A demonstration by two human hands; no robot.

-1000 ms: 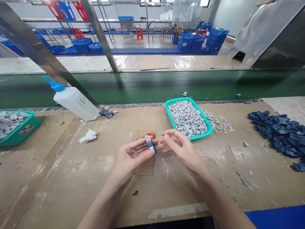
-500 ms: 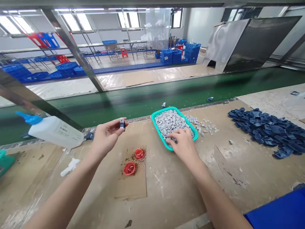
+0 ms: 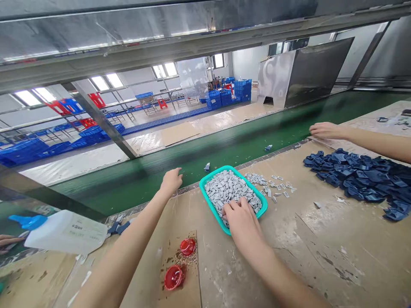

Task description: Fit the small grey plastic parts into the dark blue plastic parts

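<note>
My left hand (image 3: 171, 180) is stretched out to the edge of the green conveyor belt (image 3: 224, 149), fingers curled downward; the small blue-and-grey part it carried is hidden, so I cannot tell if it still holds it. My right hand (image 3: 239, 214) rests in the teal tray (image 3: 210, 205) of small grey parts (image 3: 229, 188), fingers bent down into the pile. Whether a part is pinched is hidden. A small blue-grey piece (image 3: 207, 167) lies on the belt just beyond the tray.
A pile of dark blue parts (image 3: 356, 175) lies at right, with another person's hand (image 3: 324, 129) beyond it. Loose grey parts (image 3: 272, 185) lie beside the tray. Two red caps (image 3: 181, 261) sit on cardboard. A white bottle with blue nozzle (image 3: 61, 231) hangs at left.
My left hand moved forward from the bench to the belt's edge with the assembled part. My right hand went from beside the left into the teal tray. The view tilted upward.
</note>
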